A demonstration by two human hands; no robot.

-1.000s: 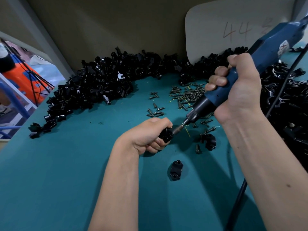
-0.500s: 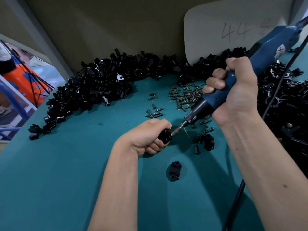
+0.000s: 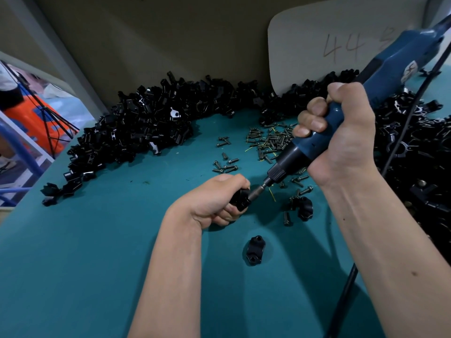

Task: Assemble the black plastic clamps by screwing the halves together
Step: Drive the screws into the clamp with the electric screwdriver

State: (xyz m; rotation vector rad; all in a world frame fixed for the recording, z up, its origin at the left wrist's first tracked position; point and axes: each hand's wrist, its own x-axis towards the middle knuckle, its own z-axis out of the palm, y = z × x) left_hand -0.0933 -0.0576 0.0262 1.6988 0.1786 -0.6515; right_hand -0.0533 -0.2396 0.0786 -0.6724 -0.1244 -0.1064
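On the table (image 3: 73,264), the left hand (image 3: 214,201) holds a clamp (image 3: 240,200) near the middle, and the electric screwdriver (image 3: 317,140) in the right hand (image 3: 341,137) slants down from the right, its bit meeting that clamp. A loose clamp half (image 3: 254,250) lies in front of the left hand, another clamp piece (image 3: 302,208) to its right. Scattered screws (image 3: 266,140) lie behind the hands, with heaps of clamp parts (image 3: 146,128) along the back wall and the right edge.
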